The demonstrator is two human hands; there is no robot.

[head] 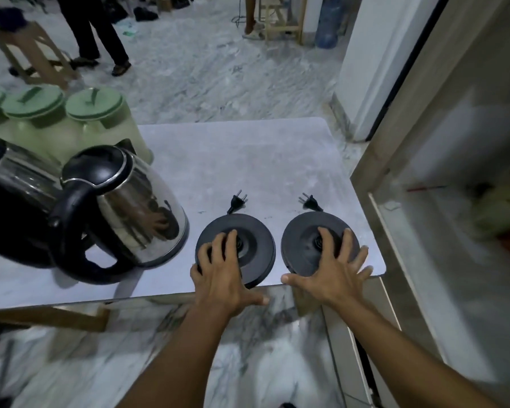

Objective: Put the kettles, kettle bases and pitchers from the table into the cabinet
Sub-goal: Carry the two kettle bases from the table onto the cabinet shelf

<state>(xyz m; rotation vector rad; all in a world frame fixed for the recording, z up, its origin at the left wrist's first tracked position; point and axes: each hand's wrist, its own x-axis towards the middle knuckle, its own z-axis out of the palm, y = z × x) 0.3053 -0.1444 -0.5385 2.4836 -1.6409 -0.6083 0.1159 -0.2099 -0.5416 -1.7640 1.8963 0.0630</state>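
Both hands are down on the two black kettle bases at the near R corner of the table [248,154]. Left hand [223,275] lies on top of the left base [258,245]: fingers spread, slightly bent, tips near the centre hub. Its thumb sticks out sideways past the table's near edge, off the base. Right hand [334,267] lies on the right base [302,245]: fingers fanned wide & nearly straight, outer fingers reaching the base's R rim by the table corner, thumb at the near-L rim. Neither hand pinches anything. Can't tell if either base is lifted off the tabletop. Bases sit side by side, close but not touching, both at the near edge. Each has a short cord w/ plug on its far side: left plug [236,200], right plug [310,201], both lying flat on the table.

L of the bases is a steel kettle [136,207] w/ black lid & handle, standing on the table, handle toward the camera. Second kettle [15,175] is just beside it to the L, partly cut off by the frame. Behind them are 3 pitchers [93,108] w/ green lids, in a row at the far L of the table.

Cabinet [374,160] stands right beside the table on the R and its front looks open. Inside is blurred, some stuff on a shelf, can't ID. Bkgd: marble floor [218,69], person's legs [97,33], wooden stool [27,48], blue water bottle [327,22].
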